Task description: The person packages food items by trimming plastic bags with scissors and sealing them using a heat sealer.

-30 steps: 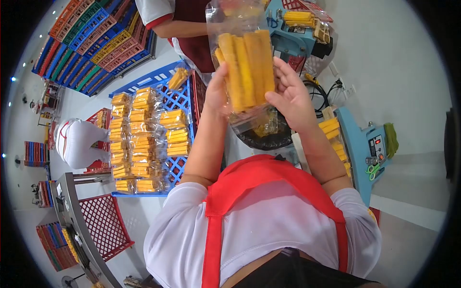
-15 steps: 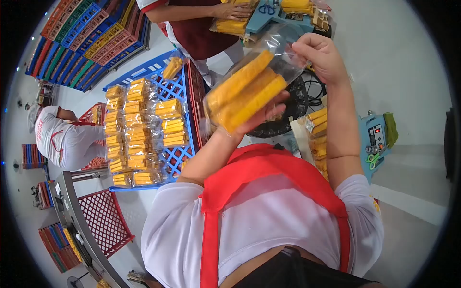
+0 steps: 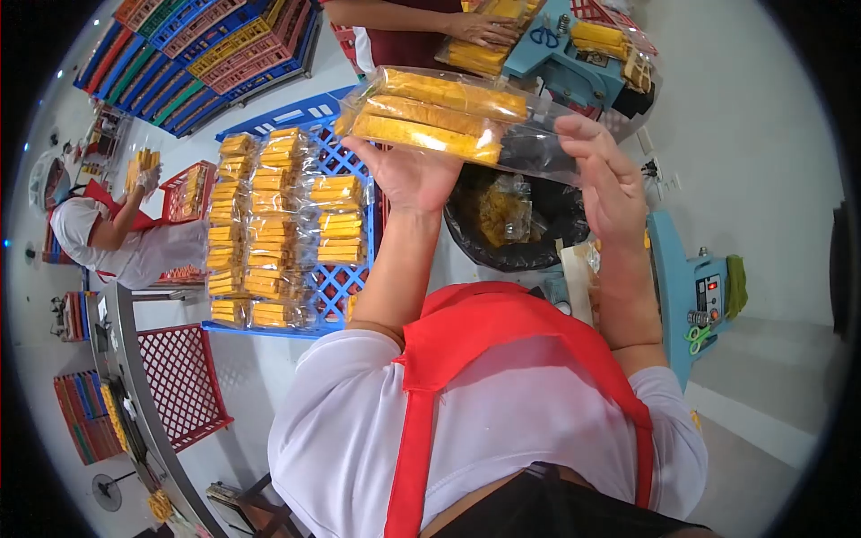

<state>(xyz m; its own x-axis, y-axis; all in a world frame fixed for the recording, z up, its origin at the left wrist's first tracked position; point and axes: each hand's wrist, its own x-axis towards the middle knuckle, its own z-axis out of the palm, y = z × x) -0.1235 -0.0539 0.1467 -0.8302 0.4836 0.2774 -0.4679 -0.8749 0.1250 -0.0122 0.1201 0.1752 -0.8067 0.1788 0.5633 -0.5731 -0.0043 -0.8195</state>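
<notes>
A clear plastic bag of yellow bread-like sticks is held up level in front of me. My left hand supports its filled end from below, the thumb at the near edge and the other fingers hidden behind the bag. At the bag's flat, unfilled end, my right hand has its fingertips on the plastic. Left of my forearm, a blue crate carries rows of similar filled bags.
A black-lined bin with plastic scraps sits below the bag. Blue sealing machines stand at right and top; green scissors lie on the right one. A co-worker's hand touches bags. Another person holds a bag at left. Crates are stacked.
The bag has turned from a slant to nearly level, and my left hand now shows beneath it. My right hand has come down from above the bag to its right end.
</notes>
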